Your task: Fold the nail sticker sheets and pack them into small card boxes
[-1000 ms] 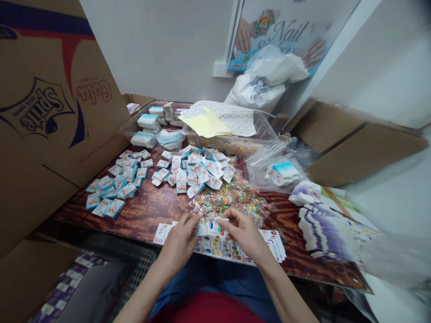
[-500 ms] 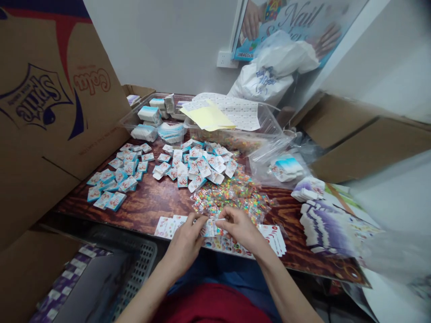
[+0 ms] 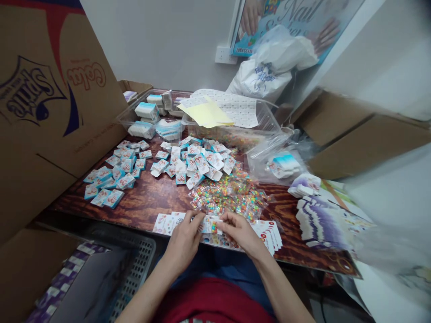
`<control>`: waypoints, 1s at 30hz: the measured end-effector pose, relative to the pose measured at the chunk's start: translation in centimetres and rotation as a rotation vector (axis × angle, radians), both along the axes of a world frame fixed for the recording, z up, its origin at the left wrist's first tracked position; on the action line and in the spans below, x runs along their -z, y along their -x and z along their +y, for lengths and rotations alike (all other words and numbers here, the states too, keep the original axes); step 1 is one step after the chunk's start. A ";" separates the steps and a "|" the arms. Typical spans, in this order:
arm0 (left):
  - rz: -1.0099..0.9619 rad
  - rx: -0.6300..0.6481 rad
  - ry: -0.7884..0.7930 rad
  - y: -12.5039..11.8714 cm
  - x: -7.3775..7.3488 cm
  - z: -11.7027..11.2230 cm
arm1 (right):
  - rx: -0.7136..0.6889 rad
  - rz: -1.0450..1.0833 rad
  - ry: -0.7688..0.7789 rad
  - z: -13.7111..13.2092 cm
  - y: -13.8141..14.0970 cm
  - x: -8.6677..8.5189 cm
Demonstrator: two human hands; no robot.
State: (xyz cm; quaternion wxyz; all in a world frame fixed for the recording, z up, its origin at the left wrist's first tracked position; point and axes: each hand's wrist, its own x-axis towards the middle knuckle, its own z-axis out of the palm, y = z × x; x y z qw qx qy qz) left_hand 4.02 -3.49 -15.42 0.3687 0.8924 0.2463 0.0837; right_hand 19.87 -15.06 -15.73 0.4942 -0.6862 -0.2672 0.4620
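Above the table's front edge, my left hand (image 3: pixel 186 234) is closed on a small white box (image 3: pixel 205 224), its fingers wrapped round the left end. My right hand (image 3: pixel 240 232) pinches a small clear packet of coloured candy (image 3: pixel 214 226) close against the box's right end; whether it is partly inside I cannot tell. Beneath both hands lie sticker sheets (image 3: pixel 163 223), with more sheets fanned out (image 3: pixel 269 234) to the right. Just beyond my fingers spreads a pile of candy packets (image 3: pixel 232 190). Behind it is a heap of small blue-and-white boxes (image 3: pixel 191 163).
Another group of small boxes (image 3: pixel 116 175) lies left, beside a large cardboard carton (image 3: pixel 43 98). Clear plastic trays (image 3: pixel 269 117) stand at the back under paper sheets (image 3: pixel 205 112). Purple-and-white flattened boxes (image 3: pixel 318 222) lie right. A grey crate (image 3: pixel 136 269) is below the table.
The coloured candy packet now shows between my right fingers and the box. My left hand keeps its hold on the box. The whole view has shifted slightly.
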 end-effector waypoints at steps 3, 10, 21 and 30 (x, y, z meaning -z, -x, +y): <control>0.009 0.020 -0.029 0.0 -0.1 -0.3 | 0.026 -0.106 -0.052 -0.4 0.0 0.0; -0.034 0.011 -0.020 -0.3 0.0 -0.6 | 0.251 -0.389 -0.268 0.4 1.7 0.1; -0.118 -0.056 0.196 -0.4 0.2 -0.7 | -0.018 -0.552 -0.292 -0.7 1.0 -1.3; -0.106 -0.033 0.170 0.0 0.3 -1.0 | -0.083 -0.535 -0.202 -0.7 0.5 -1.7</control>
